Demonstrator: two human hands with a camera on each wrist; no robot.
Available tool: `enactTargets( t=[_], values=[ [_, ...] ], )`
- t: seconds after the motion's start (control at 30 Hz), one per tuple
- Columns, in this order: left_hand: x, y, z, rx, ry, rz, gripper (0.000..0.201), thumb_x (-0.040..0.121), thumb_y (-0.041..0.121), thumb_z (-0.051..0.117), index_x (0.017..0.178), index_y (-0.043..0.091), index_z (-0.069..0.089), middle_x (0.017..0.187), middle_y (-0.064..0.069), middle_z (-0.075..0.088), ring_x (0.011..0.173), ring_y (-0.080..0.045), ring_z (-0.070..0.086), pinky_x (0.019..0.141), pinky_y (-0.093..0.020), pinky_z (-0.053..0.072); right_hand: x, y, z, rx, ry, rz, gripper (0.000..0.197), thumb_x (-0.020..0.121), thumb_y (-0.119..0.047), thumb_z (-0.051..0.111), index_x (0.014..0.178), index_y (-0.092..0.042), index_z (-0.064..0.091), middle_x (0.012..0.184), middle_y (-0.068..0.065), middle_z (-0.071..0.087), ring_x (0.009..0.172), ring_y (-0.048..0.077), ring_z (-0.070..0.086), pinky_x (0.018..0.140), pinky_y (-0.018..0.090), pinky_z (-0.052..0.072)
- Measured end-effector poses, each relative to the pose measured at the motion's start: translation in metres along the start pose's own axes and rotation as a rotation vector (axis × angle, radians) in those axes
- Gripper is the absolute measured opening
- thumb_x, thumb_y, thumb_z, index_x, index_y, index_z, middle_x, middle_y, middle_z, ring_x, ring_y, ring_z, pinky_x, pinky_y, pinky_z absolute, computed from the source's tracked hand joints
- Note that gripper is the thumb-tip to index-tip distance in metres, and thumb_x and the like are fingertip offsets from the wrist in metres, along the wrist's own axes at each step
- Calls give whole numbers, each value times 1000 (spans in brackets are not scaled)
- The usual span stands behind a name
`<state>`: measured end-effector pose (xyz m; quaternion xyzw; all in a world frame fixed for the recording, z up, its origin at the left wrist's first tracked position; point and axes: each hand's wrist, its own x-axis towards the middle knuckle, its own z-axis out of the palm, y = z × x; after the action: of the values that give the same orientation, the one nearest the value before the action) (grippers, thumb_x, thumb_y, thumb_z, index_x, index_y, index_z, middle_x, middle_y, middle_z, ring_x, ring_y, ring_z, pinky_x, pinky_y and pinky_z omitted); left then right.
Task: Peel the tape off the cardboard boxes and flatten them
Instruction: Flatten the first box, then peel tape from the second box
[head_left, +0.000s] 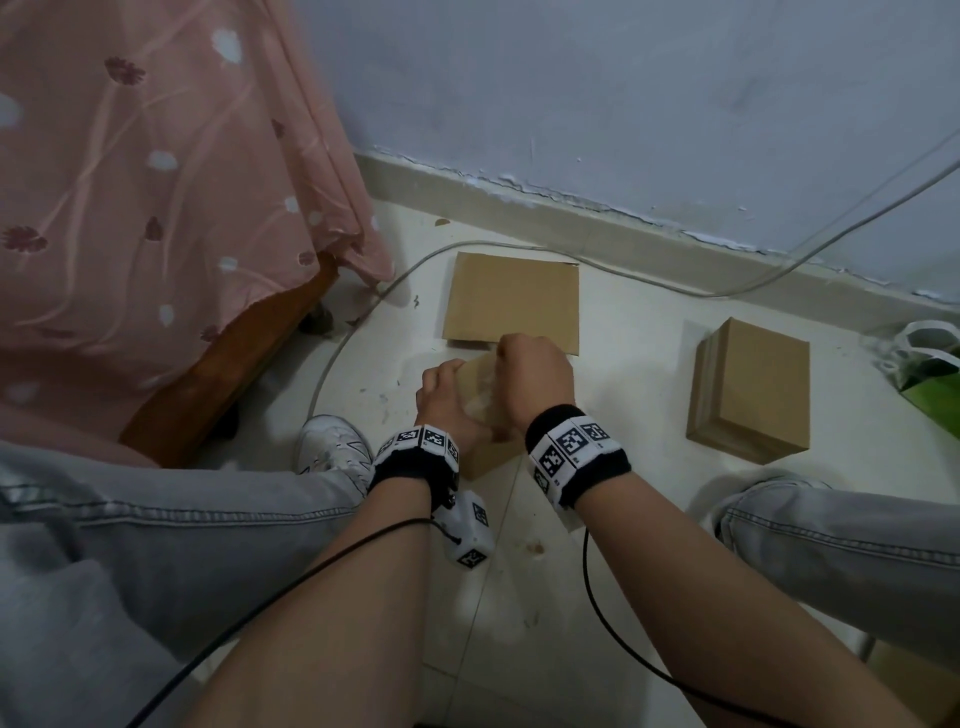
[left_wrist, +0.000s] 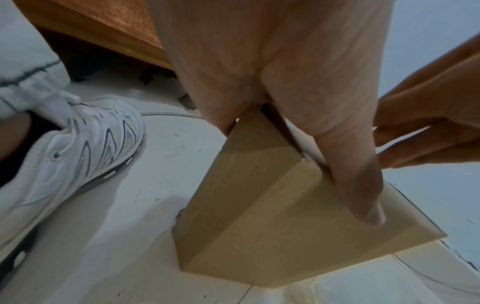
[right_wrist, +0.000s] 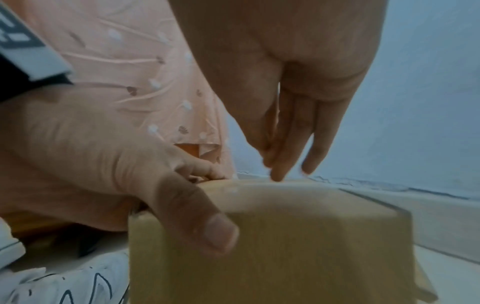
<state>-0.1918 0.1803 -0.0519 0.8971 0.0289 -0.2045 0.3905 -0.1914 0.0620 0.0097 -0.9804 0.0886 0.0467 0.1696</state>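
I have the box on the floor between my feet. My left hand grips its near corner, thumb down one side. My right hand pinches at the top edge, probably on tape, though the blur hides it. A hard pull could tear the cardboard or snap the tape. The flattened box lies just beyond; another box waits to the right.

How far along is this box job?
One flat sheet of cardboard already lies on the floor. The left hand grips the box now in work, while the right hand picks at its top, where I think tape remains. Another box waits at right, not yet flattened.
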Motion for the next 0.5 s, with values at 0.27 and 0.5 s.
enactTargets(
  t=[0.27, 0.5],
  values=[
    [5, -4, 5, 35, 23, -9, 94, 63, 22, 82, 140, 29, 29, 140, -2, 26, 129, -27, 33, 105, -34, 35, -12, -13, 0, -43, -83, -6, 17, 89, -2, 50, 84, -14, 60, 88, 5, 58, 82, 28, 61, 72, 37, 53],
    [5, -6, 5, 4, 58, 28, 69, 80, 5, 60, 139, 27, 32, 142, -3, 25, 131, -28, 34, 108, -37, 35, -11, -21, -4, -177, -146, -169, 23, 90, -2, 54, 112, -4, 61, 116, 14, 60, 104, 28, 62, 77, 32, 46]
  ],
)
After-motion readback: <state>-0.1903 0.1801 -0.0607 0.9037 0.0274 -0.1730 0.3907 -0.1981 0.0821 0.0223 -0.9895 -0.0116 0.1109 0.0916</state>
